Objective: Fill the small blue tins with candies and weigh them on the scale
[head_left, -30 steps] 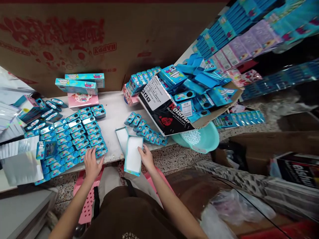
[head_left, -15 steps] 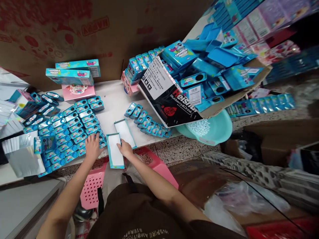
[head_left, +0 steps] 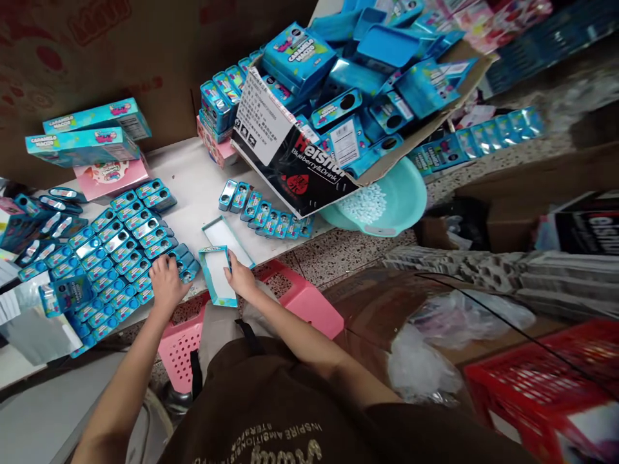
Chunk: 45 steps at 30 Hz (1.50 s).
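In the head view, my left hand [head_left: 167,282] lies at the front right corner of a block of small blue candy tins [head_left: 116,264], fingers curled over a few end tins [head_left: 182,259]. Those end tins lean slightly apart from the others. My right hand [head_left: 240,277] grips the right side of a shallow blue-edged carton tray [head_left: 216,274], white inside, with thumb over its rim. This tray is tilted, its inside towards me. Behind it, a second such tray [head_left: 227,237] lies flat on the white table [head_left: 181,161]. Both trays hold nothing.
A black carton [head_left: 309,183] heaped with blue tins leans over a turquoise basin [head_left: 403,200] of white candies. A curved row of tins [head_left: 264,216] stands in front of it. Long blue boxes [head_left: 87,145] sit at the back left. A pink stool [head_left: 309,303] is below.
The view has shifted, with things appearing further left and higher. My right hand has tipped the tray up. Under my left hand, the end tins have moved slightly away from the block.
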Each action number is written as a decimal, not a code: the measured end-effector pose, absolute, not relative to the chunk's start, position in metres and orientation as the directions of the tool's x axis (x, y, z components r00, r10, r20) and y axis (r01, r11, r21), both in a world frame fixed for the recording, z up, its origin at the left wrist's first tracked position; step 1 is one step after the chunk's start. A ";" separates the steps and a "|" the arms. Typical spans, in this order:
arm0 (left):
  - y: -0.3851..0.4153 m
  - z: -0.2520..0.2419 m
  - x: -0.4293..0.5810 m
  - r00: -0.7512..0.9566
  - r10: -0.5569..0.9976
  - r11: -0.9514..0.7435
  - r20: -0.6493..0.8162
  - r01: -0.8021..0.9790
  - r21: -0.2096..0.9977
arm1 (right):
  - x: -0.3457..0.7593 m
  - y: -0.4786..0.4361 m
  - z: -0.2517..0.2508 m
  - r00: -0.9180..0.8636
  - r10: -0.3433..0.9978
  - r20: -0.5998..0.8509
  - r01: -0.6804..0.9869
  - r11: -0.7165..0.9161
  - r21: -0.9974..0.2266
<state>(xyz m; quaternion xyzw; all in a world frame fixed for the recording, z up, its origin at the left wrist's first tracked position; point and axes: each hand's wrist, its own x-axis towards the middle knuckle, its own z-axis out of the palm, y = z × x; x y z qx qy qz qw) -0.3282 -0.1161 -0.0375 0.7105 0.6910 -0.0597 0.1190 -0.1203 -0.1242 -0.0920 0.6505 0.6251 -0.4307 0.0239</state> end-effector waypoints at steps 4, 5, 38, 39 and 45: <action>-0.125 0.003 -0.323 -0.003 0.982 0.023 -0.189 0.994 0.102 | -0.124 -0.124 -0.092 -0.160 0.817 -0.554 0.821 -0.201 -0.535; -0.127 0.013 -0.323 -0.008 0.985 0.025 -0.174 0.995 0.095 | -0.128 -0.122 -0.094 -0.160 0.816 -0.556 0.816 -0.207 -0.539; -0.081 -0.045 -0.178 0.217 0.945 -0.173 -0.245 0.967 0.187 | -0.032 -0.116 -0.136 -0.071 0.818 -0.571 0.831 -0.268 -0.487; -0.081 -0.045 -0.178 0.219 0.943 -0.178 -0.252 0.969 0.173 | -0.033 -0.117 -0.136 -0.072 0.814 -0.576 0.839 -0.263 -0.476; -0.076 -0.049 -0.174 0.229 0.930 -0.205 -0.288 0.972 0.113 | -0.038 -0.119 -0.132 -0.092 0.799 -0.594 0.850 -0.248 -0.465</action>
